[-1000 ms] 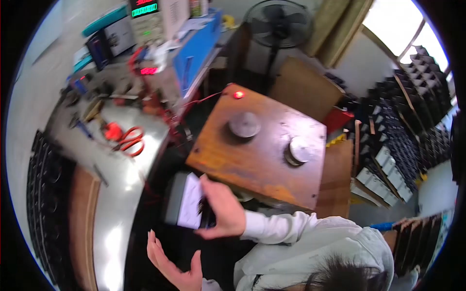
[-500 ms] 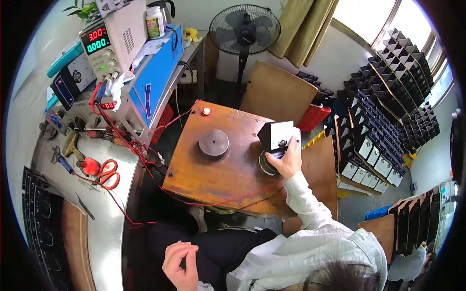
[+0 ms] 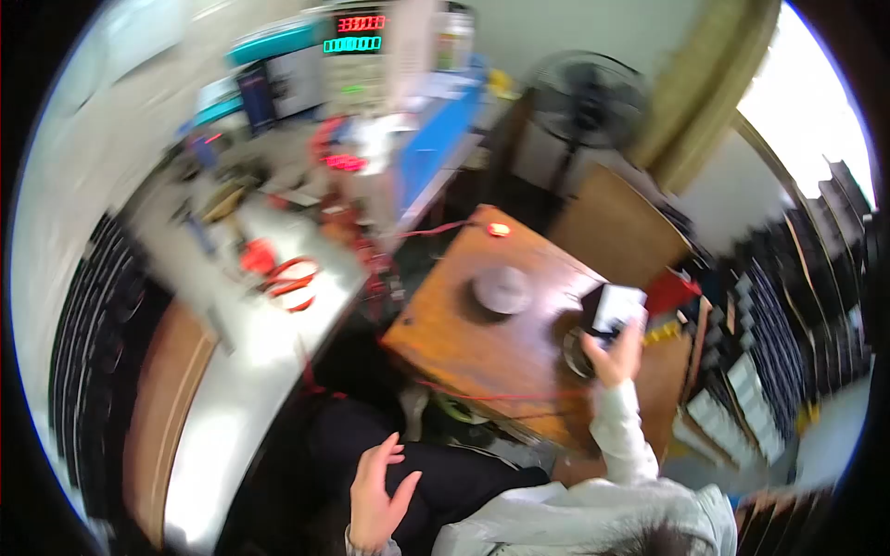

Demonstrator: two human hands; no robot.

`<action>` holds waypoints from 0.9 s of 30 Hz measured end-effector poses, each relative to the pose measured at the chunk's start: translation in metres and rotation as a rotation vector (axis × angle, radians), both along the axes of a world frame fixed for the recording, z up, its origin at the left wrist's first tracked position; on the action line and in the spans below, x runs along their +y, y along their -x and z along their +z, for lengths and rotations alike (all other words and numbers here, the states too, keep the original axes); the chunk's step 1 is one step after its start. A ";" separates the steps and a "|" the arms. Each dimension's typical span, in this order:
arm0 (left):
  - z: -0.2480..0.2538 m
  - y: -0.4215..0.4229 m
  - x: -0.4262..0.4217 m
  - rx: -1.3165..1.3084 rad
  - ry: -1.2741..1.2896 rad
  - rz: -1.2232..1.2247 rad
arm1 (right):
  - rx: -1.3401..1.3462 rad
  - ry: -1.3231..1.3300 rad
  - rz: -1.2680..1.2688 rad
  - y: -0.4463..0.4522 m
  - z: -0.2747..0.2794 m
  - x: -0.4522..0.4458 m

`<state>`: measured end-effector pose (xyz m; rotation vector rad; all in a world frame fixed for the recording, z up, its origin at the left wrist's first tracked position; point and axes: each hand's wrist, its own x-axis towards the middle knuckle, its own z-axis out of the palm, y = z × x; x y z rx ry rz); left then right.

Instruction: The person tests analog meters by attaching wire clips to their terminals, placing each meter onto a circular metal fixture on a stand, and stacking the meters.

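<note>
Gripping the black, white-faced box near-end with my right hand; likely light, stiff, face maybe slippery, sides best hold. My left hand open.

The right arm reaches well forward, its wrist extended ahead of the body, and the right hand is closed in a grip — thumb and fingers set apart. The left hand hangs open nearer the body, fingers loosely bent, thumb spread away.
</note>
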<state>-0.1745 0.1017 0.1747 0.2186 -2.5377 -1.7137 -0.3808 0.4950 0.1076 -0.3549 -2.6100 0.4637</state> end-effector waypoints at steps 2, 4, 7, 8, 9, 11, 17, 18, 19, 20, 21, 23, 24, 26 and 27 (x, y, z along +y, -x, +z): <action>-0.007 -0.012 -0.007 0.088 0.084 0.038 | 0.108 -0.072 0.077 0.006 -0.027 0.021; -0.008 -0.028 -0.017 0.093 0.169 0.156 | 0.048 0.046 0.103 0.015 -0.033 0.037; -0.009 -0.055 -0.027 0.107 0.289 0.307 | 0.066 0.195 0.141 0.025 -0.033 0.042; -0.012 -0.064 -0.030 0.127 0.239 0.395 | 0.118 0.147 0.086 0.025 -0.042 0.041; -0.015 -0.072 -0.031 0.155 0.184 0.473 | 0.178 0.097 0.021 0.030 -0.044 0.038; -0.013 -0.086 -0.031 0.156 0.126 0.586 | 0.232 -0.117 0.052 0.019 -0.018 -0.008; 0.019 -0.073 -0.039 0.420 0.474 0.596 | 0.160 0.457 0.925 -0.059 0.046 -0.257; 0.024 -0.066 -0.041 0.424 0.439 0.651 | 0.106 0.427 1.104 -0.080 0.071 -0.295; 0.028 -0.062 -0.050 0.414 0.506 0.649 | 0.141 0.290 1.276 -0.092 0.078 -0.323; 0.028 -0.056 -0.061 0.401 0.538 0.686 | 0.147 0.361 1.463 -0.101 0.095 -0.356; 0.026 -0.049 -0.074 0.388 0.569 0.723 | 0.146 0.315 1.547 -0.109 0.096 -0.376; 0.022 -0.043 -0.103 0.342 0.436 0.796 | 0.098 0.275 1.500 -0.129 0.101 -0.409; 0.023 -0.047 -0.121 0.290 0.347 0.749 | 0.084 0.258 1.494 -0.131 0.104 -0.413; 0.027 -0.052 -0.148 0.289 0.364 0.629 | -0.003 0.352 1.534 -0.125 0.103 -0.413; 0.025 -0.052 -0.158 0.291 0.367 0.574 | -0.088 0.463 1.572 -0.117 0.097 -0.406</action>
